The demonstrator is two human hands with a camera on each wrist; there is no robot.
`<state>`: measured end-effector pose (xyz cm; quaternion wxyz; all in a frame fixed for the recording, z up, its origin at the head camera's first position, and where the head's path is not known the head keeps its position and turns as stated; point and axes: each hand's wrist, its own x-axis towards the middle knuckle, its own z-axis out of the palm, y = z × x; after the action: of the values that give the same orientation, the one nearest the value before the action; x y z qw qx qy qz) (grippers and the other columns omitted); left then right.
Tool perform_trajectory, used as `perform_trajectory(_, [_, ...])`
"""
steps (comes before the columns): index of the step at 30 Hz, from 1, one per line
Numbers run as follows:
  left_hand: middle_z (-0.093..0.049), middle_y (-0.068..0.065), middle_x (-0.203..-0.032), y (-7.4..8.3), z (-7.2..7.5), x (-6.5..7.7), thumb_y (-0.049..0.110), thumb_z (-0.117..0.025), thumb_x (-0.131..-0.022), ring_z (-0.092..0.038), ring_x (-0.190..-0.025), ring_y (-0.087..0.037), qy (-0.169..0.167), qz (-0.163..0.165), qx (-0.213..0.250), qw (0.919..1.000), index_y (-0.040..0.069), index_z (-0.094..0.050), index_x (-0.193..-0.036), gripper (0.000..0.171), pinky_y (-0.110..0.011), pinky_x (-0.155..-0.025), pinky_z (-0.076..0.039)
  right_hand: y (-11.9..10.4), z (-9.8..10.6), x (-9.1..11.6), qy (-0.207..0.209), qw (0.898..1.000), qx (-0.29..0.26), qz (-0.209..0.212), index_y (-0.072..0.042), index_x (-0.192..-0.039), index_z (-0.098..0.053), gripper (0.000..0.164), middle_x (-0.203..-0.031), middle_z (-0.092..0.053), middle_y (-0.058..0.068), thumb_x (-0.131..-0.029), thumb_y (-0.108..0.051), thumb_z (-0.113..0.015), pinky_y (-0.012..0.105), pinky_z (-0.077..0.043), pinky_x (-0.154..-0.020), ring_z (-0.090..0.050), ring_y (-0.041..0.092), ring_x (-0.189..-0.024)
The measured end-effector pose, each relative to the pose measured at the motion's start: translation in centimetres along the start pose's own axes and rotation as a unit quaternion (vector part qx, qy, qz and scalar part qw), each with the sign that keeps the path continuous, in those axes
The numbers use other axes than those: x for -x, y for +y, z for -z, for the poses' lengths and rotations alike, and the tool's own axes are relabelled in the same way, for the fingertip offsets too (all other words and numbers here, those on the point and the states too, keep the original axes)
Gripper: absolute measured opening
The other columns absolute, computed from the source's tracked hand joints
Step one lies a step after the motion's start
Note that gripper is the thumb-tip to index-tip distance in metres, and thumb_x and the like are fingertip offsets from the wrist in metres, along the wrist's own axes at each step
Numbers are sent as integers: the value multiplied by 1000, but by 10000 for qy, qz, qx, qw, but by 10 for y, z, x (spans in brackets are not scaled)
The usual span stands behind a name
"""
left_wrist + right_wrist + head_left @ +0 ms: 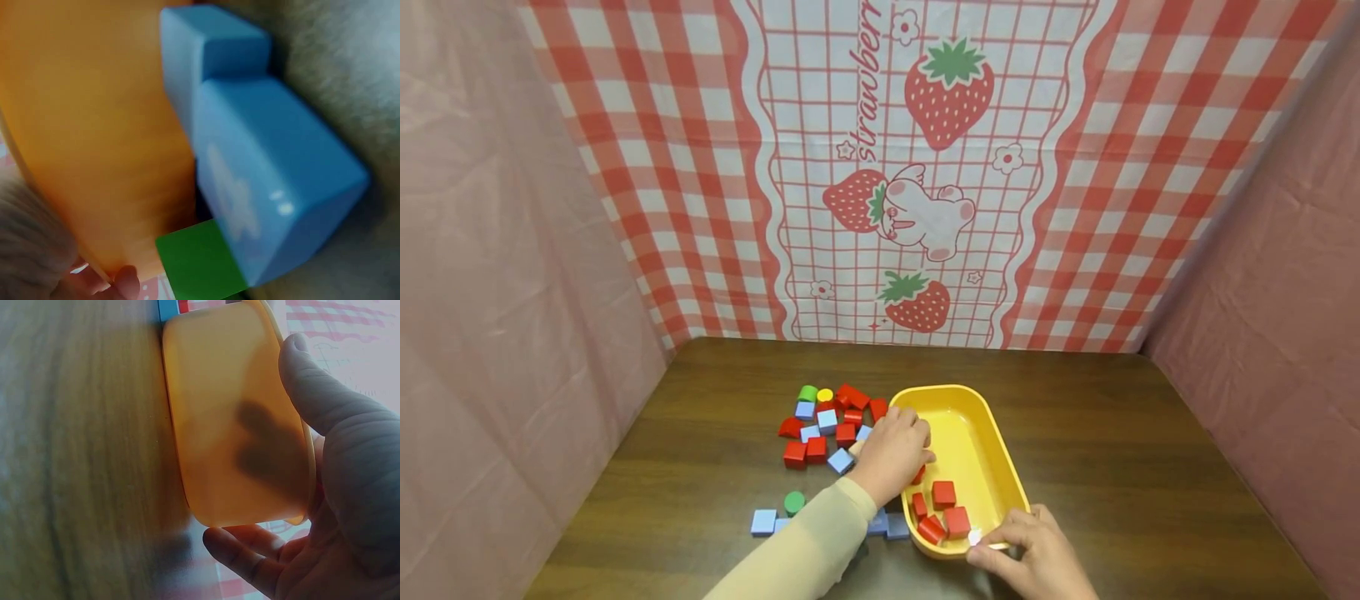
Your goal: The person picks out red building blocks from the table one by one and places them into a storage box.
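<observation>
A yellow plastic bin [973,442] stands on the table with several red blocks [957,522] in its near left part. My left hand [891,450] grips its left rim, the thumb reaching inside; in the left wrist view a fingertip [128,281] shows against the bin's outer wall. At the near right corner my right hand [1033,550] holds the rim between thumb and fingers. The right wrist view shows the thumb [306,381] along the rim and other fingers by the bin's end. Blue blocks [275,169] and a green block [203,259] lie close beside the bin wall.
Left of the bin lies a loose cluster of red blocks [816,450] and blue blocks [827,421], with a yellow cylinder [825,396] and a green block [807,393]. Nearer are a green cylinder [794,502] and a blue block [763,522]. A checked strawberry cloth [910,167] hangs behind the table.
</observation>
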<state>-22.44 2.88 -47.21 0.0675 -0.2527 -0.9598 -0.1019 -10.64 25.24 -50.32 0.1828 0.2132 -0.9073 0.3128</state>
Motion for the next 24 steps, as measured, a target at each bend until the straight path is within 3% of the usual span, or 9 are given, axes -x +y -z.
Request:
perform_trajectory(4, [-55,-2,-108,0,1,5,50,-74,-84,-41,-94,-18,505,223,-206,9983,16,-65,-106,42,-35,-84,-48,1,0,0,-44,10000,20,-25,-45,-71,-71,18,-67,-48,-30,-67,-43,-88,19,-33,-57,-38,5,-72])
perform_trajectory(8, [-57,-4,-109,-7,12,15,56,-72,-83,-43,-91,-19,737,503,-384,9953,13,-63,-113,54,-35,-82,-50,1,0,0,-102,9999,7,-67,-45,-72,-71,17,-67,-48,-29,-68,-43,-87,20,-34,-58,-39,5,-73])
perform_trajectory(11, [-58,-5,-103,-25,26,34,55,-73,-83,-47,-88,-21,824,539,-417,9943,11,-64,-108,51,-35,-77,-51,-2,0,-2,-115,9999,11,-66,-45,-72,-71,17,-67,-48,-29,-67,-43,-87,20,-34,-58,-39,5,-73])
perform_trajectory(14, [-60,-7,-98,-54,36,61,48,-77,-81,-51,-85,-23,976,634,-393,9924,8,-66,-100,45,-37,-73,-51,-4,-2,-2,-114,9999,38,31,-45,-72,-71,17,-68,-49,-30,-67,-42,-88,20,-33,-58,-38,4,-72])
perform_trajectory(17, [-63,-10,-105,-84,40,88,42,-81,-79,-53,-90,-26,861,991,-288,9909,6,-70,-101,44,-41,-77,-53,-6,-2,-3,-128,9998,61,144,-43,-72,-72,17,-69,-50,-30,-67,-42,-88,19,-32,-58,-37,4,-71])
perform_trajectory(20, [-62,-14,-116,-106,39,107,41,-82,-79,-54,-99,-29,479,1295,-91,9904,4,-71,-110,49,-45,-84,-53,-7,-1,-5,-128,9997,80,176,-41,-72,-73,16,-71,-53,-30,-67,-41,-88,20,-31,-58,-37,4,-71])
perform_trajectory(24, [-59,-17,-127,-120,33,117,40,-80,-81,-54,-106,-33,145,1168,108,9930,5,-68,-124,57,-49,-90,-51,-7,0,-6,-284,9995,105,-83,-37,-72,-75,13,-72,-55,-30,-70,-44,-86,21,-32,-58,-38,5,-71])
